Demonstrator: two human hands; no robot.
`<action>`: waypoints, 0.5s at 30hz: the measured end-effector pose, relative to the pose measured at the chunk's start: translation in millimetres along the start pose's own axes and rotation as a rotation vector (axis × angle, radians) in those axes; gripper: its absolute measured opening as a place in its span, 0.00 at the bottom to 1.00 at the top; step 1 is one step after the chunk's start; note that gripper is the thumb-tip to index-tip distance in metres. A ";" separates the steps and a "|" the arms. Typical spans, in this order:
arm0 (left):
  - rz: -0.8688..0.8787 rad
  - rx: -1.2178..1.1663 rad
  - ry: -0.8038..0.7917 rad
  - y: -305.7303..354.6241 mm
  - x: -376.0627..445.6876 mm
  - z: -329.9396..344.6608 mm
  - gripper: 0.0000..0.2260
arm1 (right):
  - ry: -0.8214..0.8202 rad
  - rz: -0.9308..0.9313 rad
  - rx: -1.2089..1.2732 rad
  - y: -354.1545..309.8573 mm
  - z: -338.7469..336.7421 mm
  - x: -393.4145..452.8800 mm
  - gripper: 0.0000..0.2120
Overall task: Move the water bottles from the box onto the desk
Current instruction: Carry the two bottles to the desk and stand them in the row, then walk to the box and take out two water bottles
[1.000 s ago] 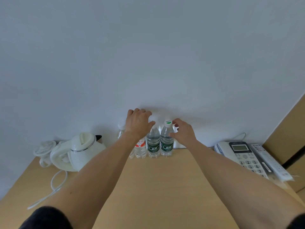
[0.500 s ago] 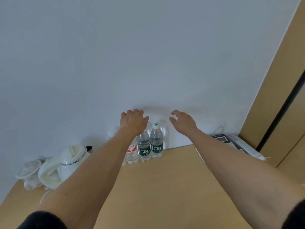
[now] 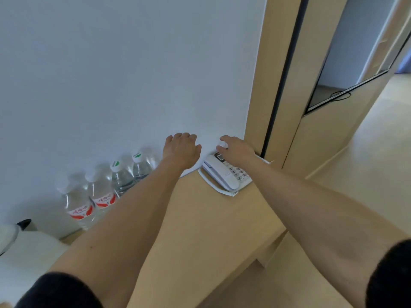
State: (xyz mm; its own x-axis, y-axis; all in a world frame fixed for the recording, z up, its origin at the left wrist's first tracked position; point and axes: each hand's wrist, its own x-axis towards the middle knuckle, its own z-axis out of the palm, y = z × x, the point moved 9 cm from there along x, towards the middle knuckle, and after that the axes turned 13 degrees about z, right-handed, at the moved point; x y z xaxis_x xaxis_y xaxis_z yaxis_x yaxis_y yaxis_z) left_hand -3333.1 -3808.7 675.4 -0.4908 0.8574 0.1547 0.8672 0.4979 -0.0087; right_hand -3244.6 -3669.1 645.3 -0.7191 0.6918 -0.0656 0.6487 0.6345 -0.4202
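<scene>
Several water bottles stand in a row against the white wall on the wooden desk [image 3: 200, 218]: two with red labels [image 3: 76, 205] [image 3: 101, 192] and two with green-marked caps [image 3: 121, 176] [image 3: 140, 165]. My left hand [image 3: 181, 150] hovers to the right of the row with loosely curled fingers and holds nothing. My right hand [image 3: 235, 148] is raised over the telephone, fingers relaxed and empty. No box is in view.
A white telephone [image 3: 224, 174] sits at the desk's far right corner. A white kettle [image 3: 13, 238] shows at the lower left edge. A wooden frame [image 3: 278, 85] rises right of the desk, with pale floor [image 3: 355, 174] beyond.
The view has swung right. Both hands have left the bottles and now hang in the air to the right of the row, the right one above the telephone.
</scene>
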 end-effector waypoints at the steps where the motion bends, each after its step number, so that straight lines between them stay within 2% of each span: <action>1: 0.027 -0.008 -0.009 16.2 6.8 3.5 0.20 | 0.006 0.038 -0.003 18.4 -6.9 -2.0 0.23; 6: 0.178 -0.010 -0.036 104.4 38.9 12.4 0.21 | 0.049 0.158 -0.054 107.2 -45.5 -15.9 0.15; 13: 0.360 -0.037 -0.082 260.4 67.0 16.9 0.15 | 0.106 0.354 -0.062 253.1 -101.0 -61.5 0.24; 15: 0.421 -0.037 -0.097 314.3 70.2 22.2 0.16 | 0.132 0.438 -0.031 304.2 -117.0 -81.4 0.25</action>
State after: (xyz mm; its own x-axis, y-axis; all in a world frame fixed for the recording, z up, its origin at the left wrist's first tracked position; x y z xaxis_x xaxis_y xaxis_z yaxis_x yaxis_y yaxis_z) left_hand -3096.8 -3589.1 661.6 -0.0973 0.9939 0.0520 0.9950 0.0982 -0.0152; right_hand -2959.6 -3492.1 628.8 -0.3392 0.9337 -0.1146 0.8931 0.2814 -0.3511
